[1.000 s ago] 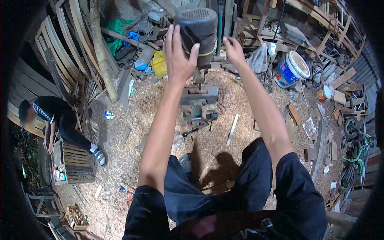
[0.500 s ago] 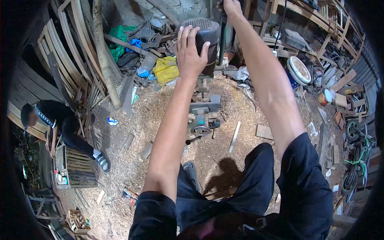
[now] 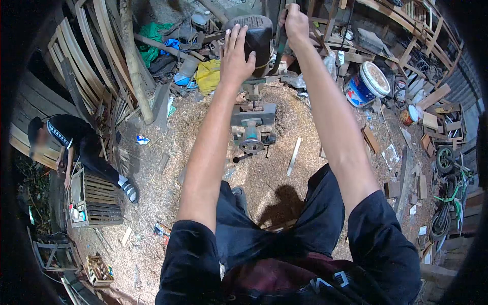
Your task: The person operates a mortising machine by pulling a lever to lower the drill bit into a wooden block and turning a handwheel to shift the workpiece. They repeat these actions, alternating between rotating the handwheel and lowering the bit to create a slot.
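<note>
My left hand (image 3: 236, 58) lies with spread fingers against the side of a dark motor housing (image 3: 258, 43) with a perforated top. To the right of the housing, my right hand (image 3: 296, 24) is closed round a dark lever (image 3: 279, 48) near its upper end. Below the housing stands the machine's metal vise (image 3: 254, 114), with a round handwheel (image 3: 251, 146) and a small black-knobbed handle at its front. Wood shavings surround the machine's base.
A person (image 3: 76, 147) sits at the left beside a slatted crate (image 3: 101, 203). Curved wooden pieces (image 3: 76, 61) lean at the upper left. A yellow cloth (image 3: 207, 76), a white-and-blue bucket (image 3: 368, 84) and a small green motorbike (image 3: 450, 198) are around. A wood strip (image 3: 294, 156) lies on the floor.
My right hand has come down and closer, its grip on the lever now in view. The camera view has shifted slightly, and more of the bucket shows.
</note>
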The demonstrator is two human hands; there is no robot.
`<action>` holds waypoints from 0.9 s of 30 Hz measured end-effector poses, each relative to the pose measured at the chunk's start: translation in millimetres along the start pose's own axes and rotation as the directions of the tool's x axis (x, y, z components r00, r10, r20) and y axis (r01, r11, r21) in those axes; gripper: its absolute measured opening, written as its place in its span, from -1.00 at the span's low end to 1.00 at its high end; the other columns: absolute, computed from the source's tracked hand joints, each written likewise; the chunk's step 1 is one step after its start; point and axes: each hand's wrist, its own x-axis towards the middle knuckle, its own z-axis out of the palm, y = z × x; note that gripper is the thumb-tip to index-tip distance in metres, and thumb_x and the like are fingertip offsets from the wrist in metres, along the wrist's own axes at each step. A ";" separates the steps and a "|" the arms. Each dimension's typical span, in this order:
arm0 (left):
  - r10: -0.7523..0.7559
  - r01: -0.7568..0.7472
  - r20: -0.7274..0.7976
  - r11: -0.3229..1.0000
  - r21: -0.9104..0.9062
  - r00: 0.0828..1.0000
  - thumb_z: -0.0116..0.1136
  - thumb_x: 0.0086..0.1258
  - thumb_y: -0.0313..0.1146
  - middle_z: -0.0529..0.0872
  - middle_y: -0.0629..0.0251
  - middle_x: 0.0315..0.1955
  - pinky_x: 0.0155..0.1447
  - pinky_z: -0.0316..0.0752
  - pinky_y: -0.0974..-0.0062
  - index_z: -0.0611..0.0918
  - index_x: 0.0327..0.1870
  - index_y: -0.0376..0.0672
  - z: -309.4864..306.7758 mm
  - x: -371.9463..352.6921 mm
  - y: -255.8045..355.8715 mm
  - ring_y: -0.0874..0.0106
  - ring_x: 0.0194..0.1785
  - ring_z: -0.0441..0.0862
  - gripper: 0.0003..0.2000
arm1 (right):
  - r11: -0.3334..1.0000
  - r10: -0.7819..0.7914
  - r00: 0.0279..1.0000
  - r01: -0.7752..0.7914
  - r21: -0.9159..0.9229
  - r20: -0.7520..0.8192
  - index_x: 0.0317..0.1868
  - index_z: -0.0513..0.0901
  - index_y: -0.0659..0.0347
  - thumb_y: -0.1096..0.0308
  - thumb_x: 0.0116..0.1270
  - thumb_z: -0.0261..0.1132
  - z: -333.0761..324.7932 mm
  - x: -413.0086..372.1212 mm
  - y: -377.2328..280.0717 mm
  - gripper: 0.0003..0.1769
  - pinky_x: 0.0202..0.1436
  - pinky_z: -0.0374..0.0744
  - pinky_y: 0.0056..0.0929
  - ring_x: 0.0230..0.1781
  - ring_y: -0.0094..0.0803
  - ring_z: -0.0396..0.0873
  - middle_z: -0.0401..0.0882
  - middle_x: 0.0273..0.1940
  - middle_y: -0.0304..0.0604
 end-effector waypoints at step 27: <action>-0.314 0.346 0.158 0.903 -0.255 0.936 0.23 0.29 -0.43 0.54 -0.05 0.19 0.37 0.35 0.20 0.48 0.25 -0.24 -63.8 -154.5 47.1 0.01 0.29 0.48 -0.53 | 0.990 -0.039 0.998 0.031 0.140 0.055 -0.57 0.49 0.21 0.24 0.41 0.15 -23.5 -106.9 -4.8 -0.63 -0.39 0.23 -0.52 -0.48 -0.64 0.26 0.38 -0.56 -0.44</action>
